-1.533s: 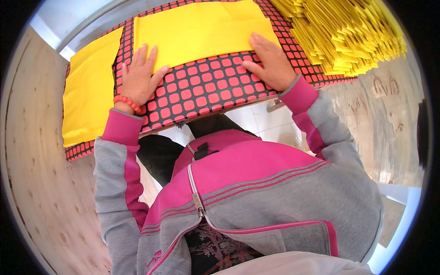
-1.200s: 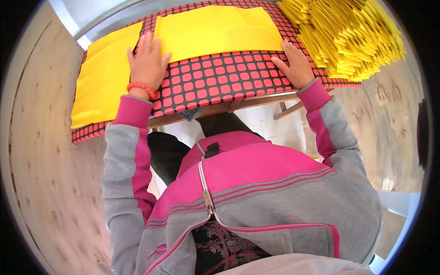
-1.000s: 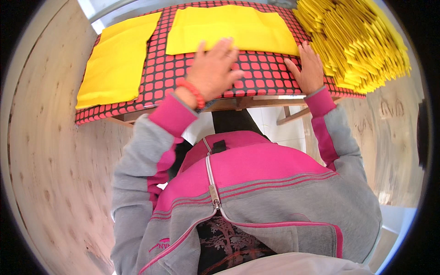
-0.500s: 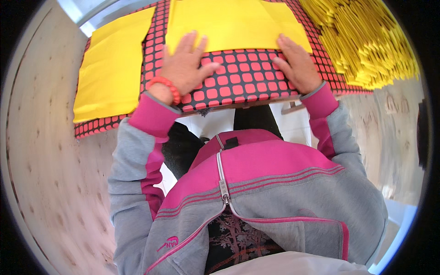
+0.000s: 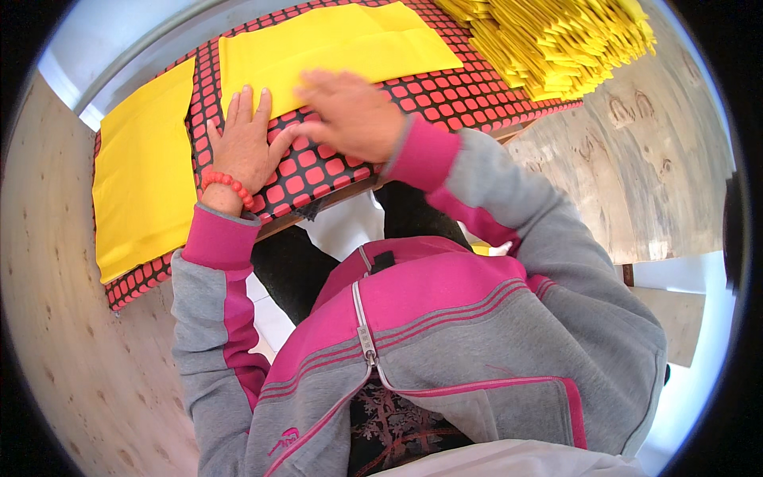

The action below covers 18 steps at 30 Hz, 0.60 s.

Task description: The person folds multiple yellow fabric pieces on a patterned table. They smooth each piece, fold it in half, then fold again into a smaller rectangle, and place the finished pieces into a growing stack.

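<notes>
A flat yellow sheet (image 5: 334, 44), which looks like thin cloth or paper with a crease along it, lies in front of me on a table covered in red-and-black checked cloth (image 5: 300, 176). My left hand (image 5: 242, 151) is open, its fingertips resting on the sheet's near left edge. Just right of it, my right hand (image 5: 355, 114) lies over the sheet's near edge with fingers stretched out, slightly blurred. Neither hand grips anything. To the left is a stack of yellow sheets or a single one (image 5: 147, 167); I cannot tell which.
A big heap of folded yellow pieces (image 5: 556, 44) sits at the far right of the table. Wooden boards (image 5: 628, 159) are to the right, and another wood surface (image 5: 63, 318) is at the left. My legs are below the table's front edge.
My right hand has swept left across the sheet's near edge, from its right end to beside my left hand. My left hand stays at the left part. The view has shifted and turned.
</notes>
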### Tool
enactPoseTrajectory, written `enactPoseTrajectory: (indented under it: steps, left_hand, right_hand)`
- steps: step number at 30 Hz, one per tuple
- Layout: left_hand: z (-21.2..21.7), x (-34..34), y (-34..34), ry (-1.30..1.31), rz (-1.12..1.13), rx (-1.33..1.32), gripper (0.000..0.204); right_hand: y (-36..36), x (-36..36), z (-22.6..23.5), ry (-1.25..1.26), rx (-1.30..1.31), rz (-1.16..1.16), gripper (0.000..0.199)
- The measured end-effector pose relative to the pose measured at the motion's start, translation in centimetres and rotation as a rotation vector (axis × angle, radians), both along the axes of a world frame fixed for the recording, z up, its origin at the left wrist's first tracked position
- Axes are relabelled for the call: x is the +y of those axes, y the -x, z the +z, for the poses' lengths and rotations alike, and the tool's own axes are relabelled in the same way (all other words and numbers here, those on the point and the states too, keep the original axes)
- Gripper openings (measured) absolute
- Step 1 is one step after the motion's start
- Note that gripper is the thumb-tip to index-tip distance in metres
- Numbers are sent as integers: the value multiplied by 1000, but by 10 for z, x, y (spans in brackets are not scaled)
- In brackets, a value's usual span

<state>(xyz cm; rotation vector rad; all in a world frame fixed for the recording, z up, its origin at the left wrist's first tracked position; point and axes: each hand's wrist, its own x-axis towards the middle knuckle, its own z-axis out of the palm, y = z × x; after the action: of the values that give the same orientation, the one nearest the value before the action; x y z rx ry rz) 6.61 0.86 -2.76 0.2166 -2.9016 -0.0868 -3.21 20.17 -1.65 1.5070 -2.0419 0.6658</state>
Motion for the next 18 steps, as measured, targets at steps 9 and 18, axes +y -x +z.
enactPoseTrajectory:
  steps: [9,18]
  left_hand:
    - [-6,-6,0,-2,-8,54,72]
    - [12,-19,10,102,-208,162,43]
  right_hand:
    - [83,106,-13,-205,-100,-243,60]
    - [118,163,5,-397,7,-387,59]
